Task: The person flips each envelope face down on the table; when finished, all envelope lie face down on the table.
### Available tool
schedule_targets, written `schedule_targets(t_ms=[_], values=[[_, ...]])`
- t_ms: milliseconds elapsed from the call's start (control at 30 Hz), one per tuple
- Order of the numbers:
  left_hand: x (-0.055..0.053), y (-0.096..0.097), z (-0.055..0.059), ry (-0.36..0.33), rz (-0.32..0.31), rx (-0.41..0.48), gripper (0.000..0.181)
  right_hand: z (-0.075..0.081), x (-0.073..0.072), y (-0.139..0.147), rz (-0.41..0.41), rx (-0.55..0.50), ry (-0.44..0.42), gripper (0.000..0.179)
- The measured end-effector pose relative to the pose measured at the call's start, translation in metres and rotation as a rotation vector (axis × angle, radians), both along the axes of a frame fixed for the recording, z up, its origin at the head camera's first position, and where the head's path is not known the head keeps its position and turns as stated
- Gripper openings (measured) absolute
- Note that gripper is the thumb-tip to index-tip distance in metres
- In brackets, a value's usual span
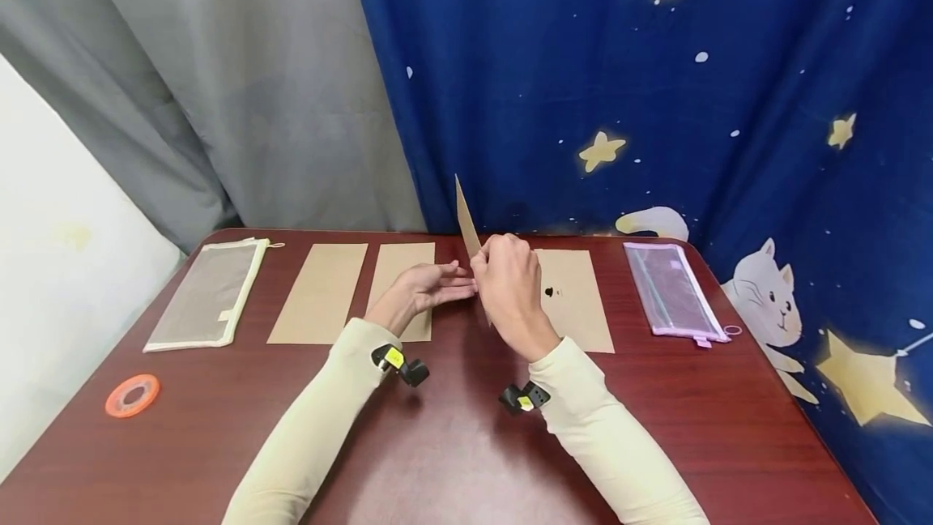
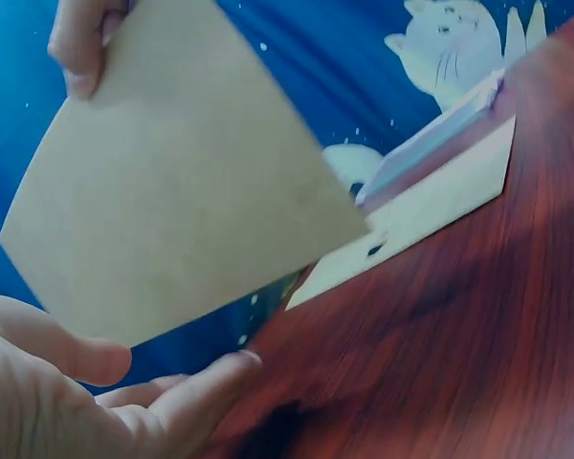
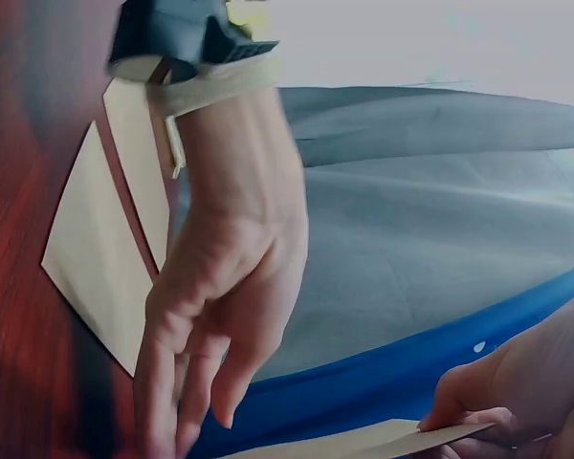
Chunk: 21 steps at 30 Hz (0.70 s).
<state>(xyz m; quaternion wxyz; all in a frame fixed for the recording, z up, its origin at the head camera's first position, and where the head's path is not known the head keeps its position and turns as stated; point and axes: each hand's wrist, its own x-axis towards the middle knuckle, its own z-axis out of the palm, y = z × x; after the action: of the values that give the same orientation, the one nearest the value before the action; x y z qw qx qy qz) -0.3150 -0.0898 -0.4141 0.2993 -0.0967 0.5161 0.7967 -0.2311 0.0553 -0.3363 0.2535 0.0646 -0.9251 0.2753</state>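
Note:
My right hand (image 1: 510,290) pinches a brown kraft-paper sheet or thin booklet (image 2: 172,182) by its edge and holds it upright above the table; in the head view it shows nearly edge-on. My left hand (image 1: 430,286) is palm up with its fingers stretched out, fingertips close to the lower part of the held piece. In the left wrist view the thumb lies just under its lower edge. Another kraft piece (image 1: 404,262) lies partly behind the left hand. To the right, partly covered by the right hand, lies a kraft piece with a small black print (image 1: 576,306).
One more kraft piece (image 1: 318,294) lies left of the hands. A pale yellow mesh zip pouch (image 1: 204,290) is at the far left, a purple mesh pouch (image 1: 666,286) at the right. An orange ring-shaped roll (image 1: 148,383) lies near the left edge. Curtains hang behind the table.

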Motion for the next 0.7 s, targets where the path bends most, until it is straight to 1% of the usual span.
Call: schedule_targets(t_ms=[67, 133, 233, 300, 467, 600, 700], values=[[0.001, 0.007, -0.002, 0.003, 0.011, 0.031, 0.047, 0.0, 0.001, 0.001, -0.006, -0.026, -0.014, 0.018], [0.001, 0.011, -0.002, 0.025, 0.024, 0.031, 0.043, -0.001, 0.001, 0.003, -0.011, -0.051, -0.025, 0.018], [0.003, 0.013, -0.004, 0.076, 0.032, 0.009, 0.039, -0.002, 0.001, 0.005, -0.017, -0.084, -0.022, 0.015], [0.003, 0.012, -0.005, 0.097, 0.045, -0.006, 0.04, -0.004, 0.001, 0.007, -0.014, -0.099, -0.013, 0.014], [0.003, 0.008, -0.005, 0.11, 0.09, -0.052, 0.046, -0.004, -0.002, 0.012, 0.017, -0.13, 0.005, 0.01], [0.002, 0.005, -0.002, 0.117, 0.131, -0.072, 0.049, -0.003, -0.006, 0.018, 0.041, -0.153, 0.015, 0.019], [0.002, 0.002, 0.002, 0.133, 0.187, -0.09, 0.049, -0.002, -0.009, 0.024, 0.06, -0.162, 0.016, 0.025]])
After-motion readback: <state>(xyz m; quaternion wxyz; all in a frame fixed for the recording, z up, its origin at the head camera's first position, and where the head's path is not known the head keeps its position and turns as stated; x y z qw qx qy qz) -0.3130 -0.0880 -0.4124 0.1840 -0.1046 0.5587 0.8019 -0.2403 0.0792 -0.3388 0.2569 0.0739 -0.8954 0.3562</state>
